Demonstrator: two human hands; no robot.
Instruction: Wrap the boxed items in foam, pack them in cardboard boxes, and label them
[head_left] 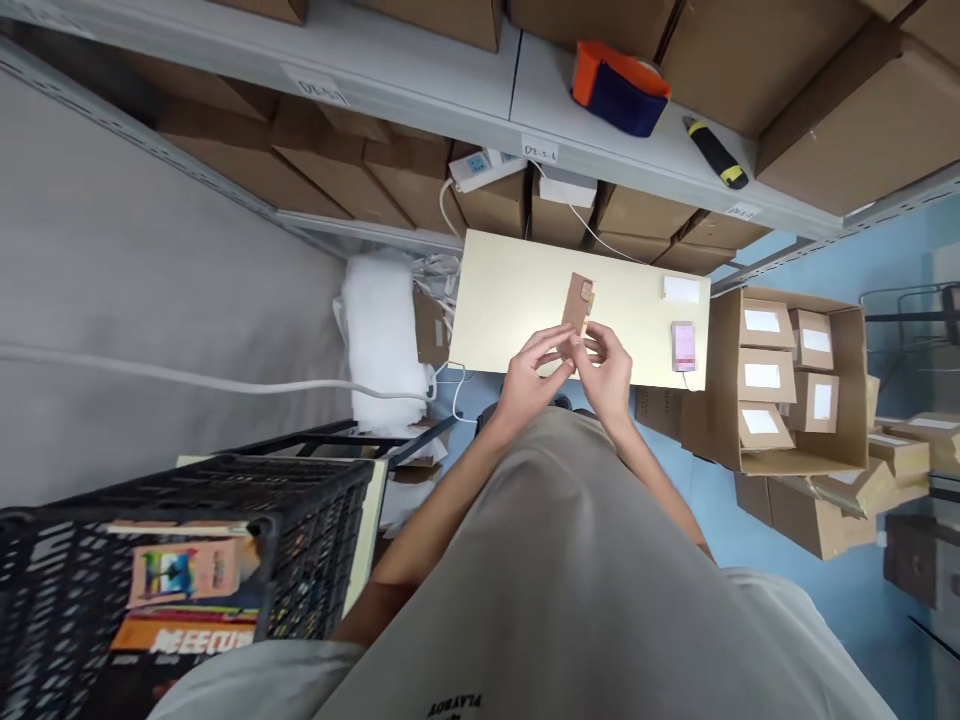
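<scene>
Over the pale table, both hands meet at the lower end of a flat, pinkish-brown, phone-shaped piece (576, 302). A squarish camera-like patch marks its upper corner, and small yellowish bits show along its right edge. Whether it is a phone, a case or a box, I cannot tell. My left hand (531, 378) has its fingers along the piece's lower left side, thumb toward the bottom. My right hand (606, 376) pinches the lower right part with thumb and bent fingers. Fingers hide the piece's lower end.
The cream table (510, 290) carries a lit phone (684, 346) and a white card (681, 290). Right of it stands an open carton (851, 390) with several small boxes. Above are a shelf (450, 110), tape dispenser (621, 90) and knife (715, 153). A black crate (315, 540) is lower left.
</scene>
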